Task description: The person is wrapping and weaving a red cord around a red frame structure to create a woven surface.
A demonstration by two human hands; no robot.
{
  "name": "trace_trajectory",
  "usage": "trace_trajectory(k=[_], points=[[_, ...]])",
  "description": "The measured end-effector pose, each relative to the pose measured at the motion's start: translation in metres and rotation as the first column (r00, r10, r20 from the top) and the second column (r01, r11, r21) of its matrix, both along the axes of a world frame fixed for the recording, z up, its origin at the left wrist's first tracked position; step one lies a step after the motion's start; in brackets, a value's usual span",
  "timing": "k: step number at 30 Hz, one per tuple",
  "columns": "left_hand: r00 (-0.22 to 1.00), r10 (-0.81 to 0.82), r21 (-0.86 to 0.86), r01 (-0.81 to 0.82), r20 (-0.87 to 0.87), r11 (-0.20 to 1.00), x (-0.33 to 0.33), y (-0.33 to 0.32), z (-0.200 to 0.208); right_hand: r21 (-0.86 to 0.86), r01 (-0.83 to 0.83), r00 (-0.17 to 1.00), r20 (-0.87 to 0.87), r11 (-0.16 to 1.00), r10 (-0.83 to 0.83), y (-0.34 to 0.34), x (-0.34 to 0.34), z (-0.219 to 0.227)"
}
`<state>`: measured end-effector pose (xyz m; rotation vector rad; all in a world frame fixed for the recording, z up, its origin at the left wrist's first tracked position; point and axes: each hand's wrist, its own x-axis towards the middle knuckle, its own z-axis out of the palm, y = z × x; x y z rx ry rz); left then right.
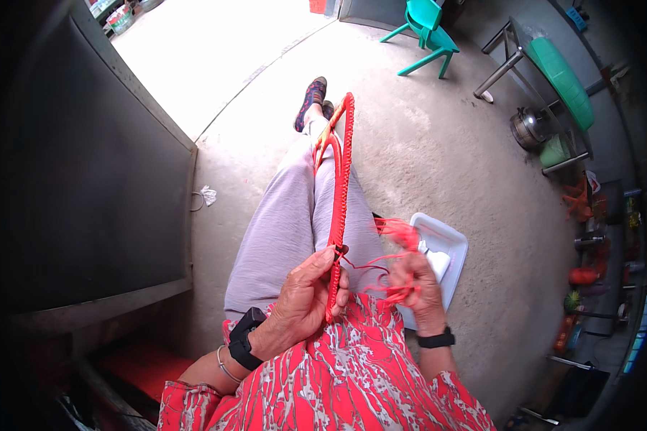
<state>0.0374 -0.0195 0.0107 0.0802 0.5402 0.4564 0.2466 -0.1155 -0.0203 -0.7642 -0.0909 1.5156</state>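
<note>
A long red frame point(347, 165), its edge wrapped or braided with red cord, stands lengthwise over my lap and reaches toward my shins. My left hand point(302, 298) is closed around its near end, with the thumb pressed on top beside a small dark piece point(341, 250). To the right, my right hand point(418, 284) is blurred by motion, its fingers closed on red cord point(397, 231) whose loose strands spread above and below it. Thin strands run from this bundle across to the frame near my left thumb. What exactly the frame belongs to cannot be made out.
A white tray point(459, 248) with a white item point(437, 260) in it sits on the floor by my right hand. A dark panel point(101, 165) rises at left. A green chair point(428, 29), a metal rack point(507, 65) and a steel pot point(528, 128) stand at the far right.
</note>
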Motion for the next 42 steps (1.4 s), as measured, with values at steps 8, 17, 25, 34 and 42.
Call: trace_trajectory(k=[8, 17, 25, 34, 42], points=[[0.986, 0.070, -0.018, -0.073, -0.154, 0.997, -0.002, -0.005, 0.005, -0.233, -0.246, 0.923, 0.240, 0.941, 0.300, 0.008, -0.050, 0.019], [0.999, -0.011, -0.066, 0.014, 0.046, 0.998, -0.002, 0.001, -0.004, -0.104, -0.062, 0.981, 0.176, 0.993, 0.080, -0.020, -0.045, 0.060], [0.999, 0.008, -0.134, -0.001, 0.054, 0.991, -0.006, -0.002, -0.012, -0.085, 0.057, 0.997, 0.066, 0.995, -0.051, -0.018, -0.041, 0.047], [0.899, 0.293, 0.434, -0.132, -0.327, 0.891, -0.016, 0.004, -0.006, -0.076, 0.075, 0.000, 0.997, 0.994, 0.077, 0.063, 0.007, 0.070], [0.734, 0.670, 0.959, -0.096, -0.114, 0.268, -0.021, 0.032, 0.030, 0.170, -0.674, -0.141, 0.925, 0.719, -0.351, 0.128, -0.065, 0.126]])
